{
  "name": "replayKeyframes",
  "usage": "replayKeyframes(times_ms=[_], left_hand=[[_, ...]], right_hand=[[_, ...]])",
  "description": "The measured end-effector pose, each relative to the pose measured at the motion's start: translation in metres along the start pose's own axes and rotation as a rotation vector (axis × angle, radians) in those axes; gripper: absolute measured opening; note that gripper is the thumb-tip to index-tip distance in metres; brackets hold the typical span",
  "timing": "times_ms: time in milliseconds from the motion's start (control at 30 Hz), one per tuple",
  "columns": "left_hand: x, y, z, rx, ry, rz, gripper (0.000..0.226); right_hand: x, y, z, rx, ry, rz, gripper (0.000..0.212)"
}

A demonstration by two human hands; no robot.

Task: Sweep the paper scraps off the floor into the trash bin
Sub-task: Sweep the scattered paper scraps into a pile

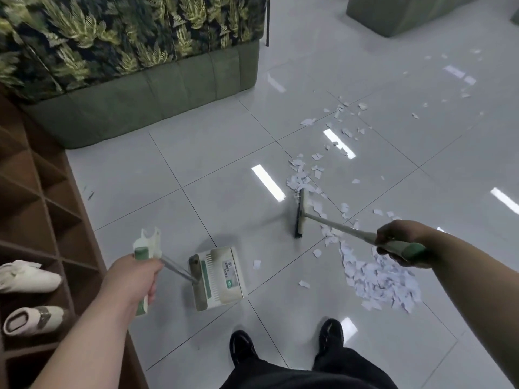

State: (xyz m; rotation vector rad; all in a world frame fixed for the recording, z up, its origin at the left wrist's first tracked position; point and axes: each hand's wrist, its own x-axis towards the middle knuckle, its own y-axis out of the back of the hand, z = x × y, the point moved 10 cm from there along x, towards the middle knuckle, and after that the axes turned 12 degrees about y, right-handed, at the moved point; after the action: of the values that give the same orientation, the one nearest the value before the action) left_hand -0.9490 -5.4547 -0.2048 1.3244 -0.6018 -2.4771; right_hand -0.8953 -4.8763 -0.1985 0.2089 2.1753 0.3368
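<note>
Shiny floor [196, 169]. Right hand [398, 238] grips the broom [301, 213], left hand [132, 279] grips the dustpan [219, 276]. Best sweep paper scraps [379, 282] slowly toward the dustpan.

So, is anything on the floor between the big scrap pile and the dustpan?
Nothing visible blocks it. Between the scrap pile and the dustpan in the left hand lies bare tile with two stray scraps. The broom in the right hand sits farther out, off that line. No trash bin is in view.
</note>
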Motion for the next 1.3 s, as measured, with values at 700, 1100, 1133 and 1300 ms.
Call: replayKeyframes(times_ms=[700, 1100, 1133, 1300], left_hand=[[-0.147, -0.149, -0.003, 0.049, 0.133, 0.146, 0.019], [-0.196, -0.274, 0.077, 0.073, 0.033, 0.065, 0.018], [-0.197, -0.282, 0.087, 0.081, 0.019, 0.054, 0.019], [-0.191, -0.328, 0.137, 0.129, -0.057, -0.034, 0.016]], right_hand=[[0.031, 0.122, 0.078, -0.332, -0.120, -0.455, 0.019], [0.050, 0.290, 0.064, -0.528, 0.104, -0.250, 0.012], [0.048, 0.293, 0.060, -0.578, 0.139, -0.241, 0.013], [0.034, 0.321, 0.059, -0.598, 0.180, -0.147, 0.022]])
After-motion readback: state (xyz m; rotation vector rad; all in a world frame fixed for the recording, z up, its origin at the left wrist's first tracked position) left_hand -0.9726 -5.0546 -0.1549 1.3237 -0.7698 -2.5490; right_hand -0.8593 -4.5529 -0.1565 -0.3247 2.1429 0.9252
